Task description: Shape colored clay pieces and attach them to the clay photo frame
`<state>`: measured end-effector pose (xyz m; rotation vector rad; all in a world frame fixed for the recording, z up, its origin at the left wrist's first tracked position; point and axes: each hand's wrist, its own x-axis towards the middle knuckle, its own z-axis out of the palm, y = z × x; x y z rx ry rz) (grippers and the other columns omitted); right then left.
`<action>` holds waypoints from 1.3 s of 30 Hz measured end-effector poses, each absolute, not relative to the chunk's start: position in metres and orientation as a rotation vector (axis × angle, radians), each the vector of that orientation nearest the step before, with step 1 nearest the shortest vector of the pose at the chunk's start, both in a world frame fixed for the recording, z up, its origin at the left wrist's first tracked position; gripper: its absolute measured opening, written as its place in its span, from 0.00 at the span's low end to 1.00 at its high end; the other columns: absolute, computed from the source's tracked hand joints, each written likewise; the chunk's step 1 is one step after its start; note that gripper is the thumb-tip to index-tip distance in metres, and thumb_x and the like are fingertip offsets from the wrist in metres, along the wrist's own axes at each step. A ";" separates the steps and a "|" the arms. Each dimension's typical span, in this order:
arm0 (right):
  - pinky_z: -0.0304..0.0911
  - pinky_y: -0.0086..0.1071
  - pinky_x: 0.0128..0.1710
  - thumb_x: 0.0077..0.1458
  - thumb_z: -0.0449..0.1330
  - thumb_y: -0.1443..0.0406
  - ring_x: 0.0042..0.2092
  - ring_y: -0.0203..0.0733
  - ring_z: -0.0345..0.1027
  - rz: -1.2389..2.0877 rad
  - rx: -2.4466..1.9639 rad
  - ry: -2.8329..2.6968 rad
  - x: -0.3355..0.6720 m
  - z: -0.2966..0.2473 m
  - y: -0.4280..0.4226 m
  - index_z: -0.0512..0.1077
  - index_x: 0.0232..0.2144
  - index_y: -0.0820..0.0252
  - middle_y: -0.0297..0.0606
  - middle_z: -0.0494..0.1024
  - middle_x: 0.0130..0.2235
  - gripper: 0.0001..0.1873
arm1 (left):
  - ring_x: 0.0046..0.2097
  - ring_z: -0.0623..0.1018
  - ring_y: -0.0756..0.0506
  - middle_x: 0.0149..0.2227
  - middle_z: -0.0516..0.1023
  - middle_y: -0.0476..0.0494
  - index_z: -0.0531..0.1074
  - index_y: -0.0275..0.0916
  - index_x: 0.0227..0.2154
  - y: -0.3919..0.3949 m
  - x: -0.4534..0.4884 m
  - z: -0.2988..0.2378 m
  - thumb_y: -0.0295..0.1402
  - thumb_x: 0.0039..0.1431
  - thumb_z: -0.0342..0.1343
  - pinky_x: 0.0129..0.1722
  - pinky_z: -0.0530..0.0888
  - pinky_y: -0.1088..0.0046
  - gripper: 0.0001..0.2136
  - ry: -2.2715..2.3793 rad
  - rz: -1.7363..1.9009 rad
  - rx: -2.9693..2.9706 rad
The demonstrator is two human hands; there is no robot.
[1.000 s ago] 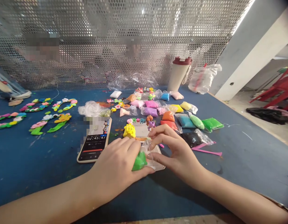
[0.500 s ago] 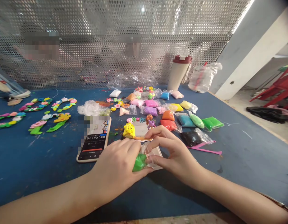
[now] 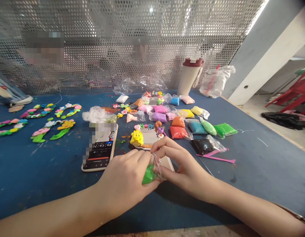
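A clear bag of green modelling clay (image 3: 148,174) is between my two hands, above the near part of the table. My left hand (image 3: 127,172) is closed round the bag's left side, its fingertips hidden. On the right, my right hand (image 3: 178,163) pinches the clear plastic of the bag between thumb and fingers. Just beyond my hands lies a small decorated board (image 3: 149,138) with a yellow clay figure (image 3: 137,138), coloured letters and other clay figures along its edges. A pale flat edge shows under my right fingers.
A phone (image 3: 100,151) with a timer lies left of my hands. Several bagged clays, such as a bright green one (image 3: 225,130) and a black one (image 3: 201,146), spread to the right, with pink tools (image 3: 216,158). Clay-decorated rings (image 3: 38,111) lie far left. A tumbler (image 3: 190,77) stands by the perforated screen (image 3: 93,49).
My right fingers have drawn in closer to my left hand and gathered the bag's plastic together. The green clay has shifted slightly to the right.
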<state>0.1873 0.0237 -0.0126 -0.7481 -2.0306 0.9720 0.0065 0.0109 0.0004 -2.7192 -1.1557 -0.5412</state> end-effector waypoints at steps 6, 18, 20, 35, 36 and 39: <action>0.59 0.32 0.46 0.59 0.52 0.73 0.44 0.37 0.60 0.981 -0.717 -2.031 0.191 -0.009 0.023 0.62 0.33 0.58 0.37 0.65 0.41 0.06 | 0.26 0.76 0.44 0.24 0.73 0.50 0.65 0.39 0.27 0.010 0.004 -0.001 0.33 0.52 0.60 0.23 0.69 0.69 0.08 -1.213 -0.592 -2.767; 0.58 0.32 0.40 0.65 0.49 0.60 0.37 0.37 0.62 1.651 -0.652 -1.177 0.199 -0.020 0.043 0.70 0.31 0.60 0.36 0.68 0.35 0.15 | 0.26 0.76 0.43 0.24 0.73 0.51 0.63 0.41 0.27 0.015 0.001 -0.004 0.40 0.56 0.58 0.24 0.67 0.70 0.11 -1.409 -0.534 -2.763; 0.58 0.31 0.39 0.64 0.52 0.60 0.36 0.36 0.62 1.688 -0.641 -1.148 0.198 -0.020 0.042 0.69 0.29 0.60 0.35 0.69 0.33 0.14 | 0.26 0.76 0.43 0.24 0.73 0.51 0.63 0.41 0.27 0.015 0.001 -0.004 0.41 0.56 0.57 0.25 0.67 0.70 0.11 -1.432 -0.513 -2.787; 0.60 0.27 0.31 0.51 0.67 0.62 0.27 0.31 0.63 1.766 -0.777 -1.214 0.197 -0.018 0.040 0.73 0.25 0.60 0.32 0.76 0.28 0.09 | 0.27 0.76 0.44 0.24 0.73 0.52 0.63 0.41 0.27 0.017 0.001 -0.008 0.37 0.54 0.57 0.26 0.67 0.71 0.08 -1.371 -0.514 -2.846; 0.60 0.27 0.31 0.51 0.66 0.62 0.27 0.30 0.63 1.765 -0.784 -1.211 0.197 -0.018 0.040 0.74 0.25 0.61 0.33 0.77 0.30 0.08 | 0.26 0.76 0.45 0.24 0.73 0.52 0.63 0.42 0.27 0.017 0.001 -0.008 0.37 0.54 0.57 0.25 0.67 0.71 0.08 -1.370 -0.520 -2.839; 0.59 0.27 0.30 0.52 0.65 0.62 0.26 0.29 0.62 1.726 -0.827 -1.189 0.198 -0.017 0.040 0.76 0.28 0.60 0.34 0.78 0.32 0.07 | 0.24 0.75 0.45 0.23 0.72 0.52 0.62 0.41 0.26 0.019 0.001 -0.007 0.39 0.55 0.56 0.23 0.66 0.72 0.10 -1.396 -0.540 -2.807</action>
